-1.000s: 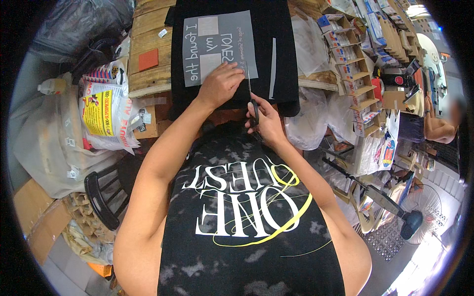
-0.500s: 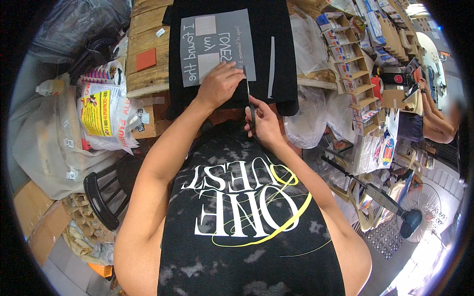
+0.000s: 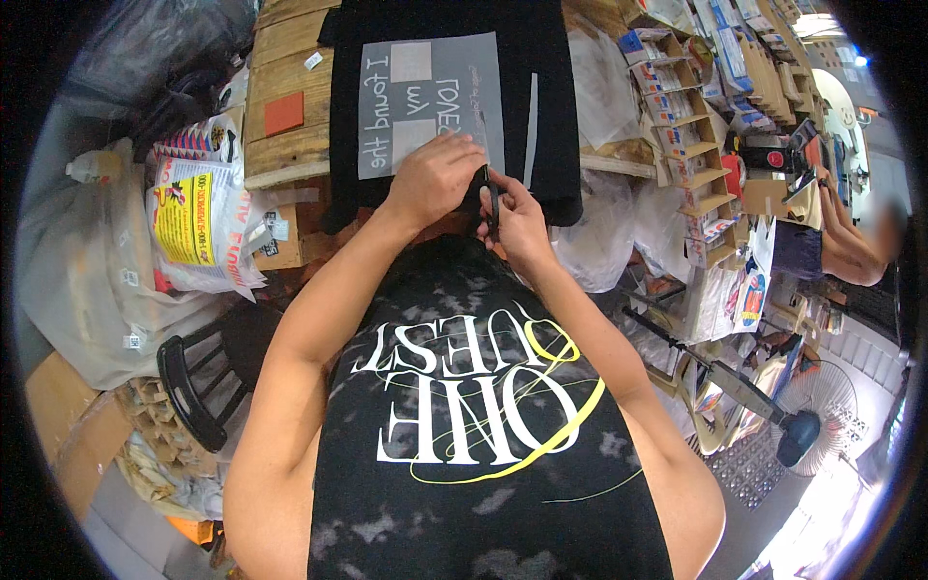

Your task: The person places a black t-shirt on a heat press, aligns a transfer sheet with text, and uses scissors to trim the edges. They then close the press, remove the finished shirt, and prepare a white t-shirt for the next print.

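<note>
A grey translucent transfer sheet [image 3: 382, 106] with mirrored white lettering and pale rectangles lies over a folded black cloth [image 3: 536, 208]. My left hand [image 3: 435, 179] grips the sheet at its near edge, fingers together on top. Close beside it, my right hand [image 3: 517, 222] is closed around black-handled scissors [image 3: 492, 205]. Their blades point away from me at the sheet's near right part and are mostly hidden behind my left fingers. To the right, a narrow cut-off grey strip [image 3: 533, 126] rests on the black cloth.
A wooden table [image 3: 280, 159] carries the cloth and an orange-red square [image 3: 283, 113]. Cardboard bins [image 3: 691, 145] stand right, above plastic bags [image 3: 594, 242]. A printed sack [image 3: 198, 217] and black chair [image 3: 198, 387] are left. A fan [image 3: 802, 435] and another person [image 3: 846, 232] are farther right.
The sheet has shifted slightly toward me and to the right with my left hand. The scissor blades, earlier visible along the sheet, are now mostly covered, with both hands closer together.
</note>
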The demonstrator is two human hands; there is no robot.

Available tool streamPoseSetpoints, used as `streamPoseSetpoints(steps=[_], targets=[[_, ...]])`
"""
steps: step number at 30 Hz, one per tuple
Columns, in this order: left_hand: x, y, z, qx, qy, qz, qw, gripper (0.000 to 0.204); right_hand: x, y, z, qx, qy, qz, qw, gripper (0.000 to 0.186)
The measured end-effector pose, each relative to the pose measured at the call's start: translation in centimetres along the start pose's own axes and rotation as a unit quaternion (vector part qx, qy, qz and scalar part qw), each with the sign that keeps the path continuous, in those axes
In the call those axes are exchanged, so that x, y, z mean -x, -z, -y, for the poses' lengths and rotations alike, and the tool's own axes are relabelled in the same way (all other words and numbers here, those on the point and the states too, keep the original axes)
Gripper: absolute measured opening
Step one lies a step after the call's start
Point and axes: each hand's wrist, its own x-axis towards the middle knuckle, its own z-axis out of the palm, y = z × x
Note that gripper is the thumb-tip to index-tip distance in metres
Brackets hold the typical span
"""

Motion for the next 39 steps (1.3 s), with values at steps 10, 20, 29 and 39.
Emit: streamPoseSetpoints(steps=[10, 20, 29, 39], targets=[[-0.1, 1.4, -2.6, 0.049, 0.034, -0.044, 0.997, 0.017, -2.9, 0.3, 0.9, -0.063, 0.023, 0.011, 0.998, 0.043], [0.4, 1.5, -2.8, 0.049, 0.026, -0.054, 0.997, 0.018, -3.2, 0.0, 1.4, -0.04, 0.036, 0.006, 0.999, 0.047], [0.4, 2.3, -3.0, 0.047, 0.019, -0.06, 0.997, 0.014, -2.7, 0.6, 2.0, 0.029, 0.038, -0.004, 0.999, 0.044], [1.2, 4.4, -4.6, 0.078, 0.025, -0.024, 0.996, 0.016, -8.0, 0.0, 4.7, -0.016, 0.09, 0.007, 0.996, 0.041]])
